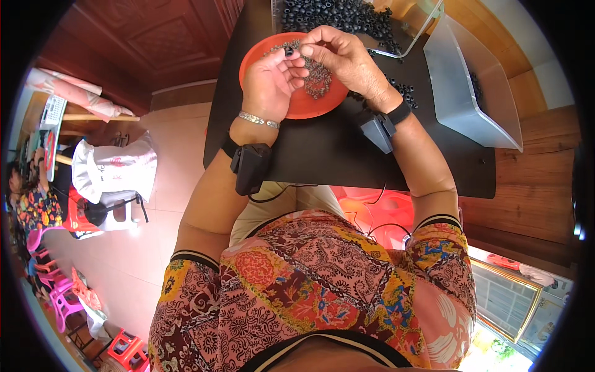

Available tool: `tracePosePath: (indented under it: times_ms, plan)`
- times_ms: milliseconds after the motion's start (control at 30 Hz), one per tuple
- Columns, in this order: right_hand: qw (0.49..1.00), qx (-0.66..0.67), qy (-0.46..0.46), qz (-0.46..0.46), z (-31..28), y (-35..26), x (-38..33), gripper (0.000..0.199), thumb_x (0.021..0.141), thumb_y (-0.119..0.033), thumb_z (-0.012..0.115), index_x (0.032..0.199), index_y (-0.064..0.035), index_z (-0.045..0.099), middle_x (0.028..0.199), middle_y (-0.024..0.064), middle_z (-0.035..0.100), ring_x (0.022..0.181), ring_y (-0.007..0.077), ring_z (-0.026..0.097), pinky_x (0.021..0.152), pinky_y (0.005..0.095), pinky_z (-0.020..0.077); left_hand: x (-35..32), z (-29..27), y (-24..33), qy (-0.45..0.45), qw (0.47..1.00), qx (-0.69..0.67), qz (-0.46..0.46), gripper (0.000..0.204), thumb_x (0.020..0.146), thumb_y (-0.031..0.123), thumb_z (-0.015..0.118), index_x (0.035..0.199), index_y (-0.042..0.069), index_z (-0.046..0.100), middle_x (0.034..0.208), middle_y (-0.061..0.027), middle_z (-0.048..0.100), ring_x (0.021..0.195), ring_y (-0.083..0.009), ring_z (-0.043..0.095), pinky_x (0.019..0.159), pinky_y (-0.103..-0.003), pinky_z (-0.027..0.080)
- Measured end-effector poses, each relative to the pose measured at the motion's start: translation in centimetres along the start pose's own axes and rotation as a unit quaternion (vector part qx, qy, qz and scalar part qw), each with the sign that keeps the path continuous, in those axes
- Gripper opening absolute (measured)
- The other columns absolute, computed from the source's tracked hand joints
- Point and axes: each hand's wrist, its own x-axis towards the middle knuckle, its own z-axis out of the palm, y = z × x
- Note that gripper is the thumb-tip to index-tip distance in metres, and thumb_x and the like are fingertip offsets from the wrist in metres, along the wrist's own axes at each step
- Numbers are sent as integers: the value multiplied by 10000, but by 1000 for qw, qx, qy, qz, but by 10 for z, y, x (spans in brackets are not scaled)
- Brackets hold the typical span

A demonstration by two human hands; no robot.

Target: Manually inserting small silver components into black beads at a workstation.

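At nine o'clock, a bulging white sack with coloured print [118, 164] stands near pink plastic stools [65, 304], which lie out at eight. At twelve o'clock, on a dark, smooth tabletop [310, 155], sits a round orange-red plastic bowl [297, 110], a scatter of tiny grey-brown, metallic-looking bits [317, 85] inside. Over its ten o'clock side comes the bare left hand [269, 77], palm turned up, a patterned silver bangle [259, 119] at the wrist. At its fingertips, above the bowl, is a small, rounded, glossy black piece [289, 52] with a darker opening. That opening seems to face up towards the viewer (its long axis I cannot tell, so stubby is it). The left thumb and forefinger are closed narrowly on the piece, the other fingers loosely curled. Just at its three o'clock, the bare right hand [347, 62] brings thumb and forefinger together in a tight pinch; whether a tiny bit sits between them I cannot tell. Beyond, between twelve and one, a clear plastic tray [427, 28] holds a heap of similar black pieces [334, 17]; at two stands a translucent, whitish plastic bin [455, 80]
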Motion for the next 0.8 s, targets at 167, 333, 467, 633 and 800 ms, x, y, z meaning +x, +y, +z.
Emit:
tracePosePath:
  times_ms: [167, 333, 467, 633, 800]
  plan:
    - [998, 54, 24, 25, 8, 4, 0, 139, 929, -154, 571, 963, -25, 608, 856, -17, 606, 785, 50, 541, 730, 205, 467, -3, 5, -3, -51, 999, 7, -9, 229, 890, 228, 473, 912, 26, 578, 817, -62, 601, 738, -185, 577, 657, -289, 439]
    - [995, 82, 30, 48, 12, 5, -2, 132, 930, -150, 570, 963, -29, 609, 833, -30, 598, 750, 29, 522, 690, 185, 463, -1, 6, -4, -80, 997, 9, -13, 228, 890, 221, 469, 949, 21, 562, 821, -70, 597, 740, -178, 578, 649, -281, 443]
    - [993, 98, 35, 61, 15, 6, -3, 111, 928, -133, 569, 954, -33, 608, 830, -30, 605, 764, 22, 540, 657, 199, 478, -2, 5, -3, -72, 997, 10, -11, 226, 898, 217, 451, 968, 28, 555, 823, -65, 594, 743, -178, 581, 658, -281, 446]
    - [903, -346, 90, -237, 9, 1, -2, 79, 841, -108, 638, 899, -54, 635, 825, 45, 639, 733, 173, 623, 655, 276, 520, 3, -2, -5, -49, 998, 33, 2, 193, 902, 213, 444, 969, 72, 557, 865, -35, 609, 777, -155, 579, 672, -278, 449]
    - [835, -463, 60, -290, 0, -14, -3, 143, 772, -149, 679, 891, -74, 654, 838, 62, 640, 762, 251, 628, 663, 329, 525, 3, -2, -6, -45, 999, 21, -1, 171, 907, 201, 438, 946, 92, 565, 871, -22, 622, 779, -151, 582, 677, -283, 446]
